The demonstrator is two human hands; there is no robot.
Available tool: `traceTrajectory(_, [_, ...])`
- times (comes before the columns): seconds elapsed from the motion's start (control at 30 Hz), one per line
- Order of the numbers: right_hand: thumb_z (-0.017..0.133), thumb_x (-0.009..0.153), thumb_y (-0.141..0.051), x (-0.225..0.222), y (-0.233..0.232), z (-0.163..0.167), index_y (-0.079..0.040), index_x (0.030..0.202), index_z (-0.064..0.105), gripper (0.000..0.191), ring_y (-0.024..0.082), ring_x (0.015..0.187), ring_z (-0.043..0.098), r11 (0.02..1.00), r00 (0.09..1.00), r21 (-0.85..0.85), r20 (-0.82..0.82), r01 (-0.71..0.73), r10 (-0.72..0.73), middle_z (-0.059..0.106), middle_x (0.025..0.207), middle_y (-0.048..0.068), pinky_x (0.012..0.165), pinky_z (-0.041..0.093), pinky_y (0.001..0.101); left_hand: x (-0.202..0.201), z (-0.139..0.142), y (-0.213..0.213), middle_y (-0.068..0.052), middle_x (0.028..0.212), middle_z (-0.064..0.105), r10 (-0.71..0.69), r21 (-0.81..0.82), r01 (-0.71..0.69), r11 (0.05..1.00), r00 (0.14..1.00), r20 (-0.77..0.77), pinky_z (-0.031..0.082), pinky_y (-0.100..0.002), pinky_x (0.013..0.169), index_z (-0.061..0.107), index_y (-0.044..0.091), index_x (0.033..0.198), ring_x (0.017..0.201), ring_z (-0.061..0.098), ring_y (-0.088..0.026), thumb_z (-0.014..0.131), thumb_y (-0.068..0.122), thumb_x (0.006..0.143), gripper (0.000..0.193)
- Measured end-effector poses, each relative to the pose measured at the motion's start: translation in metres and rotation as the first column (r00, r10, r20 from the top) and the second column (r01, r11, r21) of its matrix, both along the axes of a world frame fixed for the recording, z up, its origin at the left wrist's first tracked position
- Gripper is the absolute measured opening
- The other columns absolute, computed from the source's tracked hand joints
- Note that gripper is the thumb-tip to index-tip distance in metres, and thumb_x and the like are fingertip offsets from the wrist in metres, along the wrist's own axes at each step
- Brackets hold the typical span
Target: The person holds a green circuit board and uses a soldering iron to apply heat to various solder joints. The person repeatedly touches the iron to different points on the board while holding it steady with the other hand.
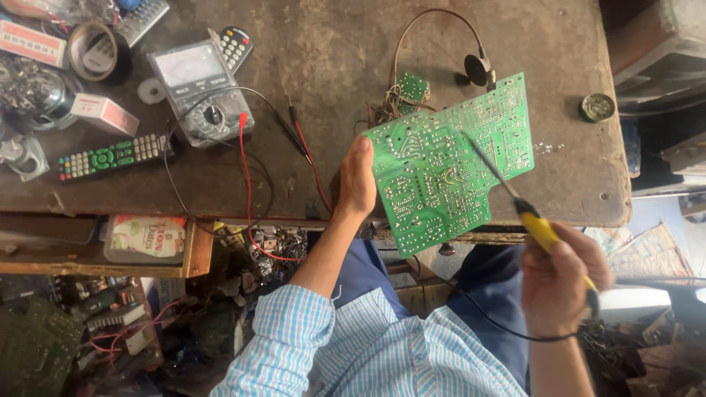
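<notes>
While left hand [358, 180] grips circuit board [448, 162] edge, right hand [559, 276] clamps soldering iron [515, 202], tip on board.

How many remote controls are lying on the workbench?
3. One black remote with green buttons at left, one dark remote behind the multimeter, one grey remote at the top edge. Clutter may hide more.

The person is wearing a shirt [368, 345] checked in light blue and white, with the left sleeve [283, 334] reaching down to near the elbow, and dark blue trousers [485, 294]. Both hands are showing bare.
</notes>
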State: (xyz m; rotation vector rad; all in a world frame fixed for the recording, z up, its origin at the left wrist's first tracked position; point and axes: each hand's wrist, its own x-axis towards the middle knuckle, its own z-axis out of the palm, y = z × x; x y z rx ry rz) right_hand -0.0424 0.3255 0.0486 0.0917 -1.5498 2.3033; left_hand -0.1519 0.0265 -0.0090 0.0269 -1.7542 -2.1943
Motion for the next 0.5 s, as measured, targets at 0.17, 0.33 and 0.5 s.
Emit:
traceTrajectory(0.17, [0.064, 0.108, -0.005, 0.034, 0.046, -0.007, 0.014, 0.118, 0.060, 0.022, 0.024, 0.074, 0.066, 0.970, 0.981, 0.148, -0.048, 0.191, -0.186, 0.068, 0.097, 0.024, 0.067, 0.056, 0.0296, -0.004, 0.012, -0.003, -0.013, 0.091, 0.065, 0.031, -0.268, -0.015, 0.963, 0.998, 0.053, 0.047, -0.034, 0.080, 0.064, 0.004, 0.112, 0.083, 0.060, -0.024, 0.031, 0.043, 0.111, 0.051])
traceTrajectory(0.33, [0.062, 0.113, -0.011, 0.040, 0.106, -0.021, 0.010, 0.129, 0.057, 0.027, 0.020, 0.078, 0.065, 0.965, 0.975, 0.143, 0.003, 0.221, -0.224, 0.068, 0.095, 0.018, 0.070, 0.052, 0.0254, 0.002, 0.031, -0.005, -0.019, 0.112, 0.069, 0.005, -0.318, -0.027, 0.948, 0.998, -0.069, 0.049, -0.039, 0.095, 0.063, 0.005, 0.126, 0.106, 0.066, -0.033, 0.030, 0.042, 0.111, 0.052])
traceTrajectory(0.5, [0.059, 0.118, -0.018, 0.019, 0.158, -0.029, 0.004, 0.130, 0.058, 0.026, 0.012, 0.083, 0.056, 0.976, 0.969, 0.097, 0.137, 0.195, -0.207, 0.063, 0.100, 0.009, 0.069, 0.041, 0.0197, 0.008, 0.042, -0.006, -0.019, 0.115, 0.069, 0.042, -0.311, -0.056, 0.949, 0.998, -0.052, 0.049, -0.040, 0.099, 0.063, 0.005, 0.129, 0.111, 0.066, -0.033, 0.032, 0.042, 0.112, 0.051])
